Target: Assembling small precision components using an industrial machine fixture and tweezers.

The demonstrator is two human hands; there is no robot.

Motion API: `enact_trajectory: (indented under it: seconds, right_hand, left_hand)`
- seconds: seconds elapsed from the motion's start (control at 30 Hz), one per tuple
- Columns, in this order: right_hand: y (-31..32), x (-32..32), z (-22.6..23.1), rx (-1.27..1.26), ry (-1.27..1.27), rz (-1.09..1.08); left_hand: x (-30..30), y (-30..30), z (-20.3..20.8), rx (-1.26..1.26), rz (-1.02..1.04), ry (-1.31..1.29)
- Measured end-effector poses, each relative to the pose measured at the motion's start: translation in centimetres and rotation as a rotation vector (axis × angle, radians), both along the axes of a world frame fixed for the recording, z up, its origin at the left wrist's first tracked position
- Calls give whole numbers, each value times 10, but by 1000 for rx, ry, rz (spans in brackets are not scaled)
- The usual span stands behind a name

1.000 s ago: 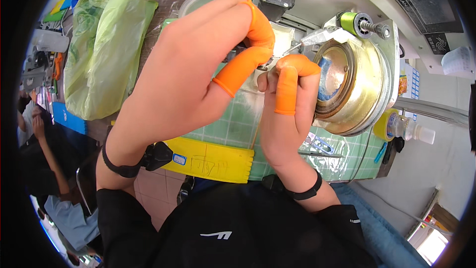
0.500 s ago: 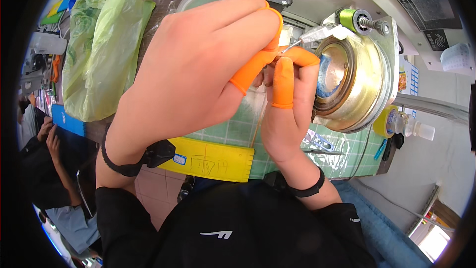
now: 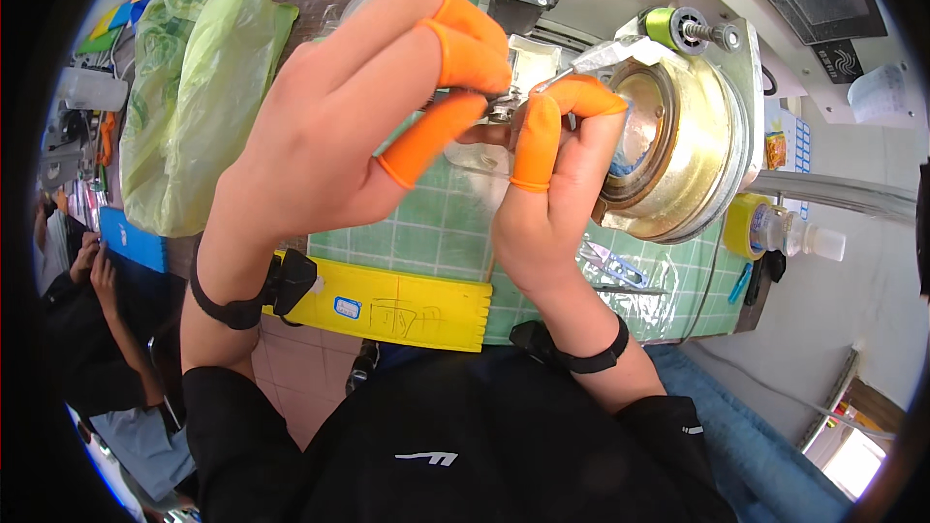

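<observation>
Now a small metal piece point(image 3: 501, 108) shows in the gap between the two grips; half a second ago the hands met there and covered it. Left hand point(image 3: 334, 126) has drawn off leftward, fingertips curled close; cannot tell if they hold anything. Right hand point(image 3: 562, 169): thumb against forefinger by a thin rod point(image 3: 556, 80), contents hidden. Probably a pause in the joint handling. Right of grip: gold-coloured wheel point(image 3: 715, 150). Nearer the body: yellow board point(image 3: 412, 315).

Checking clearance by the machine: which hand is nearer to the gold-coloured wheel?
Right. The right hand is just left of the gold-coloured wheel; the left hand is farther left, beyond the right hand.
</observation>
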State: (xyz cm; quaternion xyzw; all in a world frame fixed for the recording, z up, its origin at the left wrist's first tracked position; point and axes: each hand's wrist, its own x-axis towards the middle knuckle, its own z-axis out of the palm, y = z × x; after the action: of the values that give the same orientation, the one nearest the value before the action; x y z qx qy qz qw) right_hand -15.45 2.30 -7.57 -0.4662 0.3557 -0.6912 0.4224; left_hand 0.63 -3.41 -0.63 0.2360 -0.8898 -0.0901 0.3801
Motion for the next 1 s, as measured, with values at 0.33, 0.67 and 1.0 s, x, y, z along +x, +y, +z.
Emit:
enact_trajectory:
  seconds: [0.33,0.67,1.0]
  right_hand:
    - [-1,-9,-5,-50,346,-74]
    - [1,-11,-5,-46,316,-44]
    - [10,-10,10,166,-52,133]
  left_hand:
    - [-5,-4,-27,-386,-12,-17]
    - [-2,0,-40,-428,-50,-6]
    - [-2,0,-36,-388,-52,-33]
